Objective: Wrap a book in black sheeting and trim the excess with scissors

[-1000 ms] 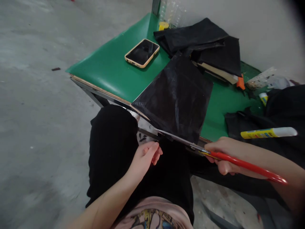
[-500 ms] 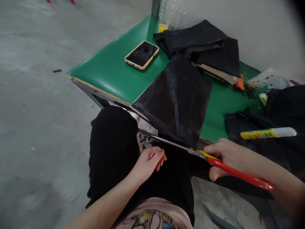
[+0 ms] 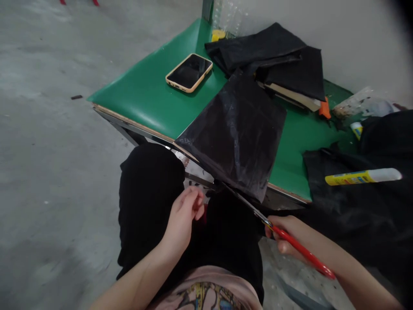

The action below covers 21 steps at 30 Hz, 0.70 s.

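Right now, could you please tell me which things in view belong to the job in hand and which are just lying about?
Seemingly in use:
red-handled scissors, in the right grip
black sheet beside them

Apparently lying about:
phone
yellow-and-white tube
orange object

The left hand [image 3: 182, 211] was positioned with fingers [image 3: 199, 211] loosely curled; the left forearm [image 3: 150, 271] slanted up from lower left. The right hand [image 3: 292, 226] was closed in a grip; the right forearm [image 3: 345, 271] extended from lower right.
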### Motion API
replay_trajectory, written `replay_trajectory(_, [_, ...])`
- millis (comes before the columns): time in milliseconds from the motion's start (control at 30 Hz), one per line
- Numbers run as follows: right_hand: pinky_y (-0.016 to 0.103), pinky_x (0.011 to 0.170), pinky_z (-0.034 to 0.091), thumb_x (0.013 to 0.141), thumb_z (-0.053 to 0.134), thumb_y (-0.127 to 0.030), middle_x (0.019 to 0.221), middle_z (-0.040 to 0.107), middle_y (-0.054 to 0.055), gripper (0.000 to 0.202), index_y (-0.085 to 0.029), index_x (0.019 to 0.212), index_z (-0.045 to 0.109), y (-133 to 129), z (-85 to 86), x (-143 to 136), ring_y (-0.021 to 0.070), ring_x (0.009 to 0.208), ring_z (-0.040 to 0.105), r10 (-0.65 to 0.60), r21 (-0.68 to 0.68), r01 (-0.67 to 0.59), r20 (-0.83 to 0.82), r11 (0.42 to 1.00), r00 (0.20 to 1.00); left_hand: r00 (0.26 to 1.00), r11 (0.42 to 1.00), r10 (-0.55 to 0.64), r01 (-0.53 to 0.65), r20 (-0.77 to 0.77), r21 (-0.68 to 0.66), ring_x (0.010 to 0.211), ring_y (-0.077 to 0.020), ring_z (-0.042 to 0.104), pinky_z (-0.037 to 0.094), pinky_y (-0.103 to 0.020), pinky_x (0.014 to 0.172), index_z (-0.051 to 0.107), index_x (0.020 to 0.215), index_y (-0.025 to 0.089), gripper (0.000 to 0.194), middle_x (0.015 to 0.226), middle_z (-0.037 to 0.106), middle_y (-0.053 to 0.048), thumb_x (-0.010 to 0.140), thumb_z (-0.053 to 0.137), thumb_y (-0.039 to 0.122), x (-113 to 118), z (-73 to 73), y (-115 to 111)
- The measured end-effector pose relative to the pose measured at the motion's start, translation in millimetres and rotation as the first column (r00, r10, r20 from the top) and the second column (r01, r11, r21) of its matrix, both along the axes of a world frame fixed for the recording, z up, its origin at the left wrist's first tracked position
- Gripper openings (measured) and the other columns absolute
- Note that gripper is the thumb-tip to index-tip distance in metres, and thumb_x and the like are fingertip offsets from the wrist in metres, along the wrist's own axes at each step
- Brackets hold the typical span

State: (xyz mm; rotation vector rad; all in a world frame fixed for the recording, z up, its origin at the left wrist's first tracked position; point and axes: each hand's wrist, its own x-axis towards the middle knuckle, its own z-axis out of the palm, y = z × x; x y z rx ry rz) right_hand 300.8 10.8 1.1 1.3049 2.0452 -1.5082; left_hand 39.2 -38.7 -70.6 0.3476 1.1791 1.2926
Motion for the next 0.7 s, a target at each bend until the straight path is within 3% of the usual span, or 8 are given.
replay_trajectory(67, [0.023, 0.056, 0.037, 0.072, 0.044, -0.081, 0.074, 0.054, 0.002, 0.068, -0.017, 0.094, 0.055, -5.5, -5.2, 0.6, 0.0139, 0.062, 0.045, 0.011, 0.027, -0.011, 0.0, 1.0, 1.0, 0.998, 0.998, 0.049, -0.047, -0.037, 0.032, 0.048, -0.0045, 0.034, 0.023, -0.022, 0.048, 0.051, 0.076, 0.017, 0.02, 0.067, 0.039, 0.005, 0.091, 0.046, 0.029, -0.2, 3.5, -2.8])
replay_trajectory(167, [0.027, 0.066, 0.043, 0.075, 0.058, -0.066, 0.081, 0.059, 0.002, 0.056, -0.02, 0.106, 0.054, -11.1, -8.8, -1.0, 0.0172, 0.069, 0.051, 0.03, 0.047, -0.032, 0.047, 0.998, 0.998, 0.992, 0.995, 0.038, -0.027, -0.119, 0.091, 0.051, -0.0057, 0.037, 0.024, -0.023, 0.048, 0.053, 0.079, 0.019, 0.015, 0.068, 0.041, 0.005, 0.092, 0.048, 0.026, -2.4, 10.1, -6.4])
replay_trajectory(367, [0.032, 0.074, 0.048, 0.067, 0.07, -0.051, 0.089, 0.065, 0.004, 0.053, -0.022, 0.11, 0.056, -12.2, 4.4, -2.9, 0.0238, 0.079, 0.059, -0.033, 0.005, 0.033, 0.041, 0.999, 0.999, 0.98, 0.991, -0.021, 0.046, -0.198, 0.125, 0.053, -0.0061, 0.038, 0.025, -0.021, 0.048, 0.062, 0.088, 0.019, 0.012, 0.066, 0.042, 0.004, 0.09, 0.053, 0.027, -14.7, 21.7, -0.6])
replay_trajectory(433, [0.032, 0.075, 0.049, 0.066, 0.071, -0.049, 0.088, 0.066, 0.003, 0.05, -0.023, 0.107, 0.058, -12.4, 10.2, 2.3, 0.0253, 0.08, 0.06, -0.055, -0.026, 0.056, 0.03, 0.998, 0.998, 0.992, 0.992, -0.065, 0.077, -0.112, 0.102, 0.052, -0.0055, 0.037, 0.025, -0.02, 0.048, 0.065, 0.09, 0.017, 0.015, 0.065, 0.041, 0.004, 0.089, 0.054, 0.028, -16.6, 24.3, 5.2])
replay_trajectory(533, [0.032, 0.074, 0.05, 0.069, 0.066, -0.052, 0.088, 0.066, 0.001, 0.042, -0.026, 0.102, 0.061, -15.0, 15.7, 14.9, 0.0254, 0.082, 0.061, -0.069, -0.064, 0.069, -0.002, 0.996, 0.998, 0.976, 0.987, -0.159, 0.154, 0.15, 0.046, 0.052, -0.0039, 0.037, 0.029, -0.02, 0.049, 0.067, 0.094, 0.015, 0.02, 0.071, 0.042, 0.003, 0.089, 0.054, 0.029, -14.5, 27.5, 14.7])
replay_trajectory(700, [0.033, 0.075, 0.05, 0.062, 0.064, -0.07, 0.081, 0.063, 0.002, 0.061, -0.024, 0.101, 0.062, -18.7, 19.7, 33.3, 0.0261, 0.079, 0.06, -0.115, -0.034, 0.113, -0.062, 0.993, 0.991, 0.825, 0.972, -0.198, 0.235, 0.529, -0.003, 0.053, -0.0026, 0.035, 0.033, -0.017, 0.05, 0.067, 0.09, 0.011, 0.028, 0.074, 0.04, 0.003, 0.09, 0.054, 0.035, -5.8, 30.0, 23.7])
